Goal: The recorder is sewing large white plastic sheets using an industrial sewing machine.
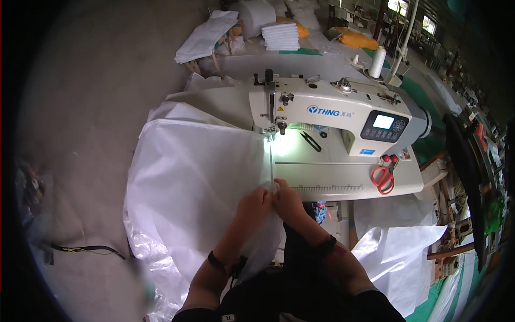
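Note:
A large sheet of white, slightly see-through fabric [188, 166] hangs over the left side of the sewing machine [322, 110]. Its straight right edge runs from under the lit needle area down to my hands. My left hand [256, 204] is closed on that edge, with the fingertips partly hidden. Right beside it, my right hand [286, 199] pinches the same edge at the front of the machine bed. The two hands nearly touch. Black thread snips [310, 141] lie on the bed, and red-handled scissors [383, 178] rest near its right end.
A white thread cone [377, 62] stands behind the machine. Folded white fabric [280, 36] is stacked on the far table, near orange bundles [358, 39]. More white sheeting [397, 249] hangs at the right. A black cable [88, 248] crosses the left floor.

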The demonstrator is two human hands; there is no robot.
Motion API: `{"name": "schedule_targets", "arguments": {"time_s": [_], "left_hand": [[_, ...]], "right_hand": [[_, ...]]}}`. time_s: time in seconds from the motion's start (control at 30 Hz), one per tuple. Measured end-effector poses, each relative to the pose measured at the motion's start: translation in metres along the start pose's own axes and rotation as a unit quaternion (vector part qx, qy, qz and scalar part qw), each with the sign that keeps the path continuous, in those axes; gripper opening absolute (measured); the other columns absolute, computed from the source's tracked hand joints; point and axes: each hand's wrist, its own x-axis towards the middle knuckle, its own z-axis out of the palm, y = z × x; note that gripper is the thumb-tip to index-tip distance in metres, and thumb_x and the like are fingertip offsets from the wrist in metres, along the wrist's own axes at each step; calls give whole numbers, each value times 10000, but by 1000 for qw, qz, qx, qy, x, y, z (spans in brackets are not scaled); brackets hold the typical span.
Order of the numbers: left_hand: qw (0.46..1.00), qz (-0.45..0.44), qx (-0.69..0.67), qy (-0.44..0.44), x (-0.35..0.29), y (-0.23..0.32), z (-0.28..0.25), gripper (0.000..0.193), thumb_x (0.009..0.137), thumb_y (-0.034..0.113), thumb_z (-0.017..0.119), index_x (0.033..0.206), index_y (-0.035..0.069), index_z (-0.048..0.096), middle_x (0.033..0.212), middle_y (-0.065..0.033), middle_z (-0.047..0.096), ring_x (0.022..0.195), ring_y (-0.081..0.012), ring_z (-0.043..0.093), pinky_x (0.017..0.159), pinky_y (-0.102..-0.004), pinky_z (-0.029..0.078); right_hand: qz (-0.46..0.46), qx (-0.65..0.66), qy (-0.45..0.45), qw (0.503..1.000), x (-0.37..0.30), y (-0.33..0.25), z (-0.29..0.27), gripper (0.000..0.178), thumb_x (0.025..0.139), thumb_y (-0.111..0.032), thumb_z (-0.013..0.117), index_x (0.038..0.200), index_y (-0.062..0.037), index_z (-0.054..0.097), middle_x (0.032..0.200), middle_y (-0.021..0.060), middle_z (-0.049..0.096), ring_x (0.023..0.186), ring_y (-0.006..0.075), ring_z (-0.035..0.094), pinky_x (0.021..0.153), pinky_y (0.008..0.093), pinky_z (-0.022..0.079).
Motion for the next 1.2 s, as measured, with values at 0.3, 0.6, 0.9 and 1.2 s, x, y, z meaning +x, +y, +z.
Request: {"name": "schedule_targets", "arguments": {"time_s": [0.3,0.6,0.9,1.2], "left_hand": [[992,46,105,55,-86,-11,18,239,847,217,574,980,21,540,864,-197,603,773,-392,598,672,-453,482],[996,39,-48,-63,-67,3,2,216,840,189,583,960,18,528,730,-209,586,713,-423,582,617,-423,464],[987,36,154,-23,-94,33,-22,178,820,187,522,800,11,506,746,-221,602,720,-422,588,626,-491,458],[965,36,258,28,-113,51,-44,115,785,177,527,762,65,539,677,-156,596,639,-374,595,581,-475,458]], "right_hand": [[35,445,-75,892,-58,46,41,351,815,-164,606,1075,50,508,871,154,637,792,205,633,721,335,501],[-57,403,-184,895,-102,32,43,257,813,-152,566,966,53,584,795,128,634,761,193,617,703,339,490],[-87,454,-374,804,-54,34,30,228,793,-188,613,919,2,615,856,186,642,797,320,634,747,372,491],[-430,204,-204,856,-73,-29,140,261,757,-203,640,965,-46,633,952,149,638,885,279,621,771,363,501]]}}
